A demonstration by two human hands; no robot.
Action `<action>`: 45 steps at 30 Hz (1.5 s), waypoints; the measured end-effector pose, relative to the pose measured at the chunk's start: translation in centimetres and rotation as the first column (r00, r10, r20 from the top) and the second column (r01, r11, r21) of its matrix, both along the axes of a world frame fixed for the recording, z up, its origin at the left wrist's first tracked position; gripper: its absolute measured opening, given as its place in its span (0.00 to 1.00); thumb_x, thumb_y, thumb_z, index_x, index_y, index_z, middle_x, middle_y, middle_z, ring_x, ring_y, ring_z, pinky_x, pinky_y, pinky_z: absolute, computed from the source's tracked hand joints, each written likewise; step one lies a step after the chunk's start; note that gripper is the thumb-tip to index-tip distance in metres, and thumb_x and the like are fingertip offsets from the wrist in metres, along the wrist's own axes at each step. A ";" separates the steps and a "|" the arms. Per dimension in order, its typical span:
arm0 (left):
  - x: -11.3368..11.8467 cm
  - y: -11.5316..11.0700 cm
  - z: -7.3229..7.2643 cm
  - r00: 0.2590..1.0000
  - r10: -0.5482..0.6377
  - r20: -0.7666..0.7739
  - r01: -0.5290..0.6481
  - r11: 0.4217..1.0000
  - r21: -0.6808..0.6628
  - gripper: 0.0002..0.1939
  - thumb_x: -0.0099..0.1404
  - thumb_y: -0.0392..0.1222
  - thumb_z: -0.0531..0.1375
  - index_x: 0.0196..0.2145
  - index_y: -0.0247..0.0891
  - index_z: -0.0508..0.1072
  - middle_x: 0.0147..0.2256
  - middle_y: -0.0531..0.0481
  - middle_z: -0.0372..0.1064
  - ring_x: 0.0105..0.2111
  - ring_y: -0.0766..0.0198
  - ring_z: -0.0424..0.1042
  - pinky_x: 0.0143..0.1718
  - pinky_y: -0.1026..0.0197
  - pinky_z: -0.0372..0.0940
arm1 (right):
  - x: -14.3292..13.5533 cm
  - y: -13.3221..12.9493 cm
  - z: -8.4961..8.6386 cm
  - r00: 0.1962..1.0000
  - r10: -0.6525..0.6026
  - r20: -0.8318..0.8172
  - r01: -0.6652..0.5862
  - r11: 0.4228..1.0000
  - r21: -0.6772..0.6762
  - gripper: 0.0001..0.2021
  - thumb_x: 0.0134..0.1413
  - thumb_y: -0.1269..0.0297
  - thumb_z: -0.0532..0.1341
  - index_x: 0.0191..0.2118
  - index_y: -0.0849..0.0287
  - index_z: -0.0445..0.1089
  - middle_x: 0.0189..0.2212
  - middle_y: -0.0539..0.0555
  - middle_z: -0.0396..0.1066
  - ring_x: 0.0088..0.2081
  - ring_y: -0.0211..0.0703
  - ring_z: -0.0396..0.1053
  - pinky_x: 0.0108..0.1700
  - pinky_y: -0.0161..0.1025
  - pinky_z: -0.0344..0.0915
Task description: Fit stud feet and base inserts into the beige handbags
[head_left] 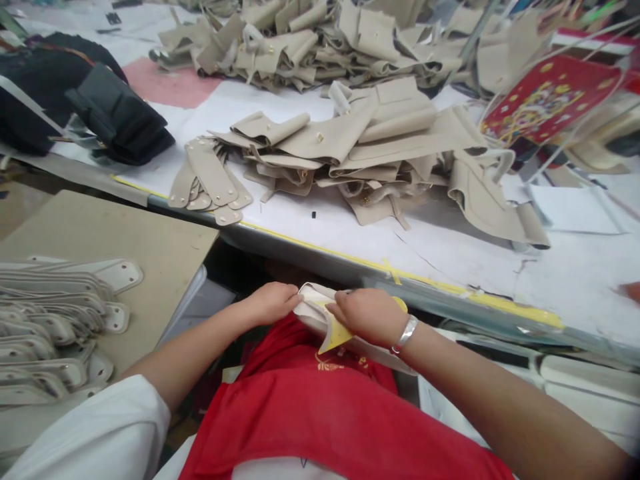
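Note:
A cream leather-like piece (314,308) lies over my lap, on the red apron (320,407). My left hand (275,302) pinches its left end between thumb and fingers. Closed over its upper middle is my right hand (369,315), with a bracelet at the wrist. Beneath the right fingers a yellow piece (336,333) sticks out against the cream material. The rest of the cream piece runs to the right under my right wrist, partly hidden by the hand.
Beige pieces (380,143) are heaped on the white table (290,233), whose taped edge is just beyond my hands. Strap pieces (55,320) lie on a board at left. Black bags (120,113) sit upper left, a red bag (553,97) upper right. Part of another person's hand (631,291) shows at right.

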State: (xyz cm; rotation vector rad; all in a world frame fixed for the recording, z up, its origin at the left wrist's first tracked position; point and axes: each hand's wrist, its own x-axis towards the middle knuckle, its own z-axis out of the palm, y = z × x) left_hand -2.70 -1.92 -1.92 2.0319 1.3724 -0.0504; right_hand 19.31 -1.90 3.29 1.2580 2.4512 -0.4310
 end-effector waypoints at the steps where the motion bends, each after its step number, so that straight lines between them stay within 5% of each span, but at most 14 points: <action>1: 0.0 0.2 0.0 0.999 -0.022 0.038 0.023 0.999 -0.031 0.19 0.65 0.48 0.45 0.24 0.37 0.67 0.24 0.49 0.66 0.25 0.63 0.65 0.28 0.63 0.56 | -0.1 -0.4 -0.4 1.000 -0.019 0.002 0.019 1.000 -0.004 0.24 0.62 0.50 0.41 0.41 0.61 0.67 0.31 0.63 0.72 0.34 0.51 0.71 0.34 0.41 0.62; 4: 0.0 0.2 0.0 0.998 -0.064 0.029 0.065 0.997 -0.032 0.19 0.65 0.46 0.45 0.24 0.37 0.68 0.23 0.49 0.67 0.25 0.63 0.66 0.28 0.64 0.57 | -0.2 -1.2 -1.3 0.998 -0.059 -0.009 0.059 0.998 0.003 0.24 0.63 0.52 0.39 0.42 0.61 0.67 0.31 0.63 0.72 0.33 0.51 0.72 0.34 0.41 0.63; 9: 1.3 -0.5 0.6 0.958 -0.079 -0.277 0.132 0.975 0.181 0.17 0.64 0.42 0.45 0.29 0.34 0.70 0.29 0.40 0.70 0.28 0.56 0.69 0.31 0.57 0.60 | 0.1 -1.7 -1.5 0.995 -0.085 -0.057 0.086 0.996 0.020 0.25 0.63 0.52 0.39 0.40 0.62 0.68 0.29 0.63 0.72 0.33 0.50 0.72 0.33 0.40 0.63; 11: 1.5 -0.6 0.6 0.970 -0.093 -0.226 0.134 0.976 0.173 0.16 0.64 0.42 0.45 0.28 0.34 0.69 0.29 0.41 0.69 0.28 0.56 0.69 0.32 0.56 0.60 | 0.3 -1.7 -1.5 0.994 -0.087 -0.062 0.088 0.996 0.022 0.25 0.63 0.52 0.39 0.40 0.62 0.68 0.29 0.63 0.72 0.33 0.50 0.71 0.33 0.40 0.62; 14: 0.9 -0.2 -0.1 0.987 0.022 0.158 -0.010 0.997 -0.074 0.17 0.63 0.48 0.48 0.23 0.36 0.64 0.23 0.49 0.64 0.25 0.64 0.64 0.30 0.61 0.59 | 0.7 -1.6 -1.6 0.994 -0.082 -0.068 0.085 0.996 0.029 0.25 0.63 0.52 0.39 0.40 0.62 0.67 0.29 0.63 0.72 0.32 0.50 0.71 0.32 0.40 0.62; 16: 0.2 -0.1 -0.8 0.894 0.243 0.377 -0.100 0.928 -0.359 0.20 0.63 0.54 0.48 0.22 0.36 0.62 0.20 0.53 0.59 0.21 0.67 0.60 0.25 0.64 0.57 | 0.8 -1.5 -1.8 0.994 -0.075 -0.077 0.078 0.996 0.032 0.25 0.63 0.52 0.38 0.40 0.62 0.67 0.29 0.63 0.72 0.32 0.50 0.71 0.32 0.40 0.62; 19: -0.5 0.0 -2.1 0.798 0.417 0.434 -0.120 0.817 -0.565 0.24 0.60 0.61 0.49 0.22 0.36 0.60 0.18 0.54 0.57 0.18 0.70 0.58 0.20 0.66 0.56 | 1.1 -1.3 -2.1 0.995 -0.052 -0.082 0.057 0.997 0.053 0.24 0.63 0.52 0.39 0.39 0.61 0.67 0.29 0.62 0.72 0.30 0.51 0.71 0.30 0.40 0.62; 25: -0.5 0.8 -3.4 0.804 0.457 0.380 -0.115 0.747 -0.654 0.26 0.53 0.65 0.55 0.21 0.35 0.60 0.15 0.55 0.59 0.13 0.72 0.57 0.15 0.68 0.53 | 2.5 -1.0 -2.0 0.998 -0.009 -0.065 0.015 0.996 0.088 0.23 0.63 0.51 0.39 0.38 0.59 0.66 0.27 0.58 0.72 0.29 0.50 0.72 0.27 0.38 0.59; 30: -0.6 1.8 -2.5 0.903 0.315 0.291 -0.091 0.804 -0.588 0.24 0.55 0.63 0.55 0.23 0.36 0.61 0.17 0.57 0.58 0.15 0.72 0.58 0.15 0.69 0.52 | 4.3 0.4 -1.6 0.994 -0.111 -0.015 0.112 0.992 0.055 0.24 0.63 0.50 0.38 0.36 0.57 0.66 0.26 0.55 0.72 0.28 0.49 0.71 0.26 0.36 0.55; 34: -0.6 1.5 -3.0 0.876 0.251 0.411 -0.051 0.897 -0.439 0.23 0.58 0.58 0.56 0.20 0.36 0.58 0.18 0.58 0.52 0.19 0.73 0.55 0.20 0.68 0.52 | 3.6 2.5 -1.6 0.990 -0.139 -0.033 0.141 0.985 0.104 0.25 0.63 0.50 0.38 0.33 0.58 0.67 0.29 0.56 0.73 0.32 0.46 0.70 0.29 0.36 0.54; 36: -0.5 1.0 -3.8 0.799 0.302 0.519 -0.120 0.927 -0.355 0.19 0.58 0.54 0.58 0.22 0.35 0.61 0.23 0.56 0.58 0.24 0.71 0.59 0.25 0.68 0.56 | 2.3 3.4 -1.7 0.988 -0.147 -0.053 0.152 0.981 0.119 0.27 0.63 0.50 0.38 0.32 0.59 0.68 0.30 0.57 0.73 0.32 0.45 0.70 0.31 0.36 0.54; 39: -0.3 0.1 -5.2 0.547 0.419 0.725 -0.204 0.906 -0.371 0.17 0.58 0.47 0.60 0.42 0.37 0.65 0.43 0.47 0.65 0.43 0.62 0.65 0.42 0.63 0.61 | 0.1 4.1 -2.3 0.986 -0.147 -0.081 0.158 0.978 0.139 0.29 0.63 0.48 0.37 0.33 0.61 0.69 0.30 0.58 0.73 0.32 0.44 0.69 0.31 0.36 0.53; 42: 0.1 -0.5 -6.2 0.293 0.516 0.805 -0.085 0.853 -0.515 0.31 0.58 0.42 0.61 0.56 0.41 0.55 0.54 0.42 0.60 0.52 0.56 0.61 0.52 0.56 0.56 | -1.5 4.5 -3.1 0.993 -0.085 -0.085 0.099 0.980 0.175 0.29 0.63 0.48 0.38 0.32 0.61 0.70 0.29 0.58 0.73 0.32 0.45 0.70 0.31 0.38 0.52; 45: 0.2 -0.6 -6.8 0.167 0.616 0.770 0.055 0.774 -0.631 0.36 0.57 0.41 0.62 0.60 0.42 0.51 0.51 0.41 0.64 0.48 0.56 0.66 0.49 0.55 0.58 | -2.2 4.9 -3.8 0.995 -0.005 -0.096 0.026 0.976 0.216 0.27 0.63 0.50 0.40 0.31 0.60 0.70 0.29 0.57 0.73 0.31 0.45 0.70 0.31 0.38 0.51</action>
